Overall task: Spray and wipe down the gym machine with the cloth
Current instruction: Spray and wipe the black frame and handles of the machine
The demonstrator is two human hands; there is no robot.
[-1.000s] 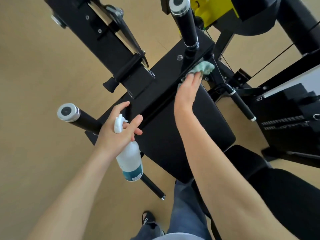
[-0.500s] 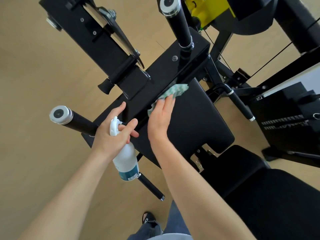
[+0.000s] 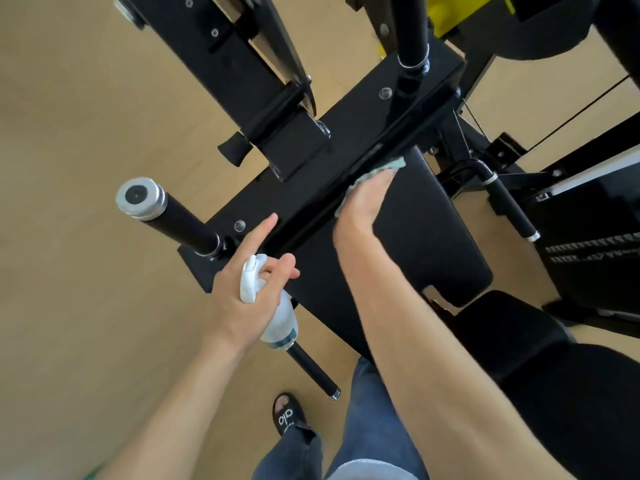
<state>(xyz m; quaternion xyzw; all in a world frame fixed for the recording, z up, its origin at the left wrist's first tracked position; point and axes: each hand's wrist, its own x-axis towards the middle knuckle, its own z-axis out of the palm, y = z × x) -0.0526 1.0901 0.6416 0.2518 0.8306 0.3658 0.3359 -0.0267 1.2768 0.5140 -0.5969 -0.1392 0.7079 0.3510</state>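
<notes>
1. Nearest: jeans and a black slide sandal (image 3: 288, 417) on the tan floor (image 3: 69, 237), both forearms reaching forward and down over the machine.
2. Left hand (image 3: 242, 299) wrapped around the neck of the white spray bottle (image 3: 277, 322), index finger sticking out straight, remaining fingers curled by the trigger. Bottle hanging body-down over the near edge of the machine, nozzle pointing roughly toward the frame. Not obviously spraying right now, can't tell for sure.
3. Right hand (image 3: 363, 202) laid flat, palm down, fingers together, pinning the teal cloth (image 3: 384, 169) against the seam where the black back pad (image 3: 426, 230) meets the flat frame plate (image 3: 349, 140). Only the cloth's front edge peeking out past the fingertips. Wrist fairly straight, arm stretched long.
4. Tip for this bit: keep the palm flat with even pressure, run along the seam in long strokes, tuck a cloth edge into the groove since grime probably collects there. Refold to a clean face once damp.
5. Farther out: two foam-grip handles (image 3: 166, 213) likely still worth a spritz, being the parts people actually grab.
6. Background: weight stack (image 3: 595, 251) at right, yellow part (image 3: 467, 12) up top.
</notes>
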